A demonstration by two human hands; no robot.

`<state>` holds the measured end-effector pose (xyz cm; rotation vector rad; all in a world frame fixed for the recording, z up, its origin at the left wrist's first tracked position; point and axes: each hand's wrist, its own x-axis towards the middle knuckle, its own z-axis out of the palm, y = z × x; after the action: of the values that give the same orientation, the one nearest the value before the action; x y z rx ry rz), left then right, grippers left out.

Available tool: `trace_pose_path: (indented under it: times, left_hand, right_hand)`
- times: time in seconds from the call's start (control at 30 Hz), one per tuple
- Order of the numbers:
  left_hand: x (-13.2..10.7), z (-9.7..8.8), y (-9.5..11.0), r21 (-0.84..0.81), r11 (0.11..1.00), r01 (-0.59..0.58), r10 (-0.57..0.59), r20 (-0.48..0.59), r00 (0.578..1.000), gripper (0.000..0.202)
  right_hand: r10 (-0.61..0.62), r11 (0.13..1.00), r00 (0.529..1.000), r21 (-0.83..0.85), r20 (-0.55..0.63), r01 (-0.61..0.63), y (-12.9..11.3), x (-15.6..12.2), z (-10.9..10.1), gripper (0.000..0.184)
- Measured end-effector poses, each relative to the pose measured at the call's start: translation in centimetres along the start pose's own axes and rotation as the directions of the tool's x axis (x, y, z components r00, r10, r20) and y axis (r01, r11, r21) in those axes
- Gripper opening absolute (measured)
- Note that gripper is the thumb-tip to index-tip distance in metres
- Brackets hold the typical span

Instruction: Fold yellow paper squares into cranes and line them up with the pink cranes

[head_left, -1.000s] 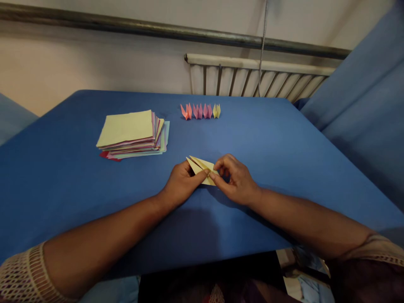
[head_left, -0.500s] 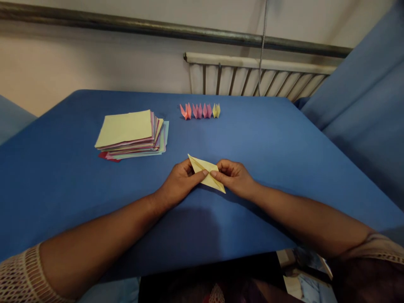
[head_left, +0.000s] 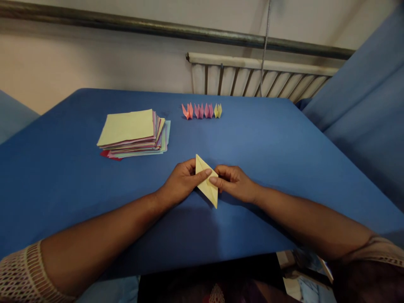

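A folded piece of yellow paper (head_left: 205,188), shaped like a slanted diamond with pointed ends, is held between both hands above the table's near half. My left hand (head_left: 181,179) pinches its left side, thumb lying across the front face. From the right, my right hand (head_left: 235,181) grips the other edge, its thumb pressed near the middle and almost meeting the left thumb. The fingers behind the paper are mostly hidden.
On the blue table (head_left: 268,143), a thick stack of coloured paper sheets (head_left: 129,126) lies at the left. Several small folded paper figures (head_left: 199,111) stand in a row at the back. A radiator (head_left: 240,78) and a pipe (head_left: 158,30) run along the wall; a blue curtain (head_left: 362,84) hangs right.
The folded yellow paper has turned clockwise, so its points now stand steeper, upper left to lower right. Both hands still hold it. The view has shifted slightly.
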<state>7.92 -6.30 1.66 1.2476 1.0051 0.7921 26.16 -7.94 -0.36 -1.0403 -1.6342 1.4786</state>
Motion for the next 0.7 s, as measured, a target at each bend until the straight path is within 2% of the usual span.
trace_pose_path:
  times: [0.13,0.23,0.37,0.53,0.63,0.7]
  left_hand:
    - [-0.02,-0.04,0.11,0.066,0.998,0.007,-0.017,0.144,0.989,0.027]
    - [-0.17,0.05,0.27,0.157,0.987,-0.020,-0.023,0.264,0.964,0.022]
    - [-0.12,0.11,0.49,0.313,0.949,-0.044,-0.070,0.341,0.938,0.021]
    - [0.21,-0.01,0.54,0.389,0.914,-0.112,-0.052,0.385,0.921,0.018]
    - [0.16,0.02,0.60,0.346,0.935,-0.076,-0.061,0.369,0.927,0.021]
    - [0.07,0.06,0.60,0.276,0.961,-0.018,-0.079,0.338,0.938,0.025]
  right_hand:
    - [-0.019,0.995,0.995,0.091,-0.100,0.028,-0.66,0.15,-0.23,0.035]
    - [-0.036,0.987,0.992,0.151,-0.117,0.054,-0.54,0.41,-0.07,0.035]
    - [-0.049,0.980,0.992,0.186,-0.118,0.071,-0.10,0.62,0.21,0.037]
    - [-0.072,0.968,0.991,0.231,-0.115,0.097,-0.13,0.61,0.25,0.034]
    - [-0.070,0.955,0.988,0.275,-0.137,0.106,-0.34,0.62,-0.01,0.031]
    - [-0.042,0.935,0.980,0.337,-0.195,0.108,-0.45,0.69,-0.33,0.030]
